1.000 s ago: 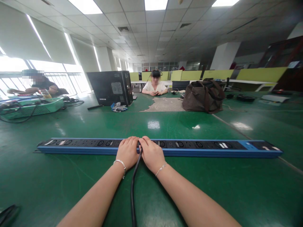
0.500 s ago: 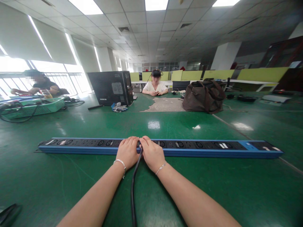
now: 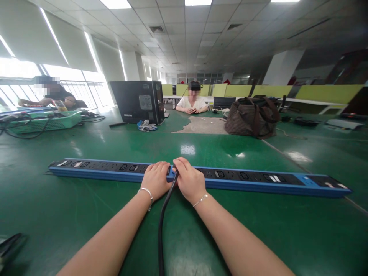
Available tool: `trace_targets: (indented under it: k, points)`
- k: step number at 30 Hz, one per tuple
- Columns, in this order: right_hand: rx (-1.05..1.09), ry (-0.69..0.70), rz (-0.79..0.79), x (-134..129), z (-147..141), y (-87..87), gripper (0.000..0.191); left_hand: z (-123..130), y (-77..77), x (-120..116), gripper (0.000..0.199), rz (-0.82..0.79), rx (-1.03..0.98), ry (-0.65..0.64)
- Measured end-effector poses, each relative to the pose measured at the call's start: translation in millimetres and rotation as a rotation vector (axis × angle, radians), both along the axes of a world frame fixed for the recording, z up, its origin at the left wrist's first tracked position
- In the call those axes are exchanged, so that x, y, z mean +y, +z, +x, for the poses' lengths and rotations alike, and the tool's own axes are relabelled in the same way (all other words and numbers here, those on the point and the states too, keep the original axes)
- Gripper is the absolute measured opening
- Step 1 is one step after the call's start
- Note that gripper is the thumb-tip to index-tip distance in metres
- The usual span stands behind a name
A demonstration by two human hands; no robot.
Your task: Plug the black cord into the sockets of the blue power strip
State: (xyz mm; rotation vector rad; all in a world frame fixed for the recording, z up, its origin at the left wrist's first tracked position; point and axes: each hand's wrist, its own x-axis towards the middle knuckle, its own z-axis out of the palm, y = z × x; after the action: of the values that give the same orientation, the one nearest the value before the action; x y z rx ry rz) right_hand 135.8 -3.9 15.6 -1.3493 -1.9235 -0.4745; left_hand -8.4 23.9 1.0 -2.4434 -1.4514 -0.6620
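A long blue and black power strip (image 3: 244,183) lies across the green table, its sockets facing up. Near its middle, my left hand (image 3: 156,180) is wrapped over the strip, fingers together on the far side. Beside it, my right hand (image 3: 190,180) is closed around the end of a black cable (image 3: 162,226), at the strip's near edge. The cable runs down between my forearms to the bottom of the view. My fingers hide the plug end, so how it meets the strip is not visible.
On the table (image 3: 94,214), a green basket (image 3: 57,123) with cables stands far left. Further back are a black computer case (image 3: 136,102), gloves (image 3: 147,125) and a brown bag (image 3: 250,119). One person (image 3: 192,103) sits opposite, another (image 3: 54,94) at the left.
My right hand has moved slightly right and up with the cable end, leaving a small gap to my left hand. The strip now looks more slanted, and the view has shifted a little.
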Motion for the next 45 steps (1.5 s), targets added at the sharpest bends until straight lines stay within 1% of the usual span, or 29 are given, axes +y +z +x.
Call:
trace_targets:
  k: [2,5,9,12,18,23,28,33,37,41,45]
  points:
    - [0.068,-0.004,0.007,0,12,1.3,0.029,0,-1.3,1,0.051,-0.005,0.010,0.006]
    - [0.218,-0.014,-0.008,0,45,4.2,0.026,-1,-2.8,3,0.063,-0.012,0.018,0.017]
    - [0.392,0.000,-0.114,0,96,0.7,0.025,-1,-3.4,4,0.067,-0.018,0.028,0.025]
    - [0.494,0.024,-0.160,-1,113,-4.8,0.026,-2,-3.9,5,0.067,-0.015,0.027,0.016]
    - [0.426,0.011,-0.203,-6,108,-6.2,0.027,-3,-5.2,6,0.066,-0.016,0.023,0.009]
    - [0.356,0.009,-0.194,-11,107,-8.8,0.028,-3,-4.7,6,0.067,-0.012,0.033,0.010]
    - [0.350,0.027,-0.168,-12,109,-12.5,0.028,-2,-4.4,6,0.067,-0.007,0.034,0.008]
    - [0.343,0.044,-0.147,-13,111,-12.2,0.027,-3,-4.4,6,0.067,-0.018,0.028,0.005]
    - [0.313,0.032,-0.143,-12,113,-11.9,0.027,-3,-4.4,6,0.067,-0.029,0.018,-0.001]
    - [0.229,0.054,-0.137,-13,112,-10.6,0.029,-3,-4.9,6,0.067,-0.033,0.015,0.002]
    - [0.110,0.079,-0.155,-15,105,-7.1,0.031,-3,-5.1,6,0.067,-0.029,0.017,0.001]
